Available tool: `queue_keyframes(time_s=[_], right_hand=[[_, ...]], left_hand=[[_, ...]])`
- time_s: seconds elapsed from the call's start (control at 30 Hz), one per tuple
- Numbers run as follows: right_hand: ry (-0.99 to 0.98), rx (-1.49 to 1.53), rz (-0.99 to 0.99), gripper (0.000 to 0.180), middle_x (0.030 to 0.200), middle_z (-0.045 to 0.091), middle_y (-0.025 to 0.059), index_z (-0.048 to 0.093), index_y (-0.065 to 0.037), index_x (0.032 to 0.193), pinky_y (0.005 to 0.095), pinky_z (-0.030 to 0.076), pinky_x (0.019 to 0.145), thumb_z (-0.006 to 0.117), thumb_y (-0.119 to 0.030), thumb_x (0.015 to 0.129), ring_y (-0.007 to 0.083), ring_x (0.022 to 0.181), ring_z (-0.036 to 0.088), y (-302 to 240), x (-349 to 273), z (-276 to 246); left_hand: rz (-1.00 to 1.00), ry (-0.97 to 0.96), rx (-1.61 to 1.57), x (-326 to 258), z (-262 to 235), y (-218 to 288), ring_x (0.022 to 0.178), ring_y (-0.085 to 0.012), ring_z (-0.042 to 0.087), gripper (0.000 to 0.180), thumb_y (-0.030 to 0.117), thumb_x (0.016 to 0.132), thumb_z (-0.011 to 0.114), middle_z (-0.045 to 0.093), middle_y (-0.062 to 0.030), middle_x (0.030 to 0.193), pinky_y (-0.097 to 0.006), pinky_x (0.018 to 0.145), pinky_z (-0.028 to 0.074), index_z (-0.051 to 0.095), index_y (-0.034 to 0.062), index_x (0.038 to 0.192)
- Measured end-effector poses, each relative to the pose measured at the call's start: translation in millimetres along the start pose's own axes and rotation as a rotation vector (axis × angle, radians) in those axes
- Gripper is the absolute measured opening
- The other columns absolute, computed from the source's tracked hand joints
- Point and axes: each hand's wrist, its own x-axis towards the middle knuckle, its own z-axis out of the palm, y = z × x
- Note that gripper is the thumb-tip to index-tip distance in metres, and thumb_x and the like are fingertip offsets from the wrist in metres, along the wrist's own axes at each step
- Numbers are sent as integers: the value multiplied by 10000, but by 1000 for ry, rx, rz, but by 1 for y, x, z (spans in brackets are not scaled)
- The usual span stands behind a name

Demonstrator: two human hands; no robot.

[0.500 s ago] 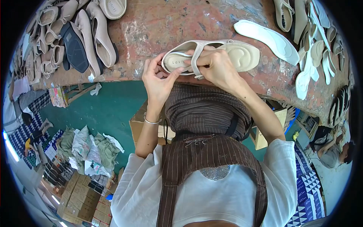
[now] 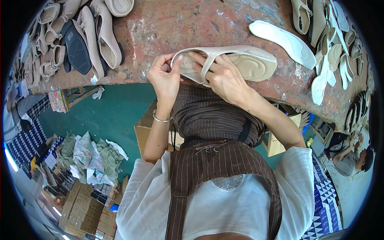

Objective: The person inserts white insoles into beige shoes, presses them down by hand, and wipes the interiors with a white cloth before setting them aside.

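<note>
A beige strapped shoe (image 2: 262, 66) lies sideways near the table's front edge, its heel to the left and its toe to the right. Inside it sits a beige insole (image 2: 243, 66) with a raised pad toward the toe. My left hand (image 2: 165, 78) pinches the heel rim, thumb inside and fingers behind. Reaching under the strap, my right hand (image 2: 226, 78) has its fingers inside the shoe, pressed on the heel part of the insole. The fingers of the right hand are partly hidden by the strap.
White insoles (image 2: 284, 43) lie on the worn reddish table (image 2: 180, 24), right of the shoe. Beige shoes (image 2: 105, 36) crowd its left end, one showing a dark sole (image 2: 78, 48). More shoes (image 2: 301, 16) stand at the far right. A cardboard box (image 2: 145, 132) is below the table.
The right hand's fingers have pushed farther left under the strap toward the heel. The shoe has turned slightly, and more of its toe's upper edge shows. My left hand has shifted slightly left.
</note>
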Motion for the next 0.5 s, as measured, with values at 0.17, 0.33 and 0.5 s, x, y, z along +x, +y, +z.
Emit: queue_keyframes(time_s=[0.17, 0.33, 0.5], right_hand=[[-85, 14, -128, 327, 1312, 625, 127, 708, -10, 1108, 356, 451, 1039, 581, -108, 823, 247, 1180, 603, 1, 3, -4], [-102, -313, 47, 260, 1075, 716, 165, 753, -35, 962, 414, 335, 1158, 593, -112, 773, 264, 1098, 655, -5, -21, -31], [-113, -337, 165, 224, 1000, 717, 172, 750, -15, 873, 500, 275, 1169, 615, -94, 713, 299, 1060, 667, -6, -10, -37]], left_hand=[[249, 66, 202, 12, -1, -17, 523, -83, 534, 88, 45, 887, 682, 630, -62, 727, -258, 415, 444, 676, -43, 884], [175, 12, 133, 6, -1, 1, 484, -117, 558, 97, 54, 889, 666, 631, -110, 710, -319, 404, 448, 663, -42, 878], [175, -31, 299, 0, -2, 6, 473, -160, 625, 102, 68, 909, 647, 641, -111, 651, -329, 416, 462, 627, -26, 875]])
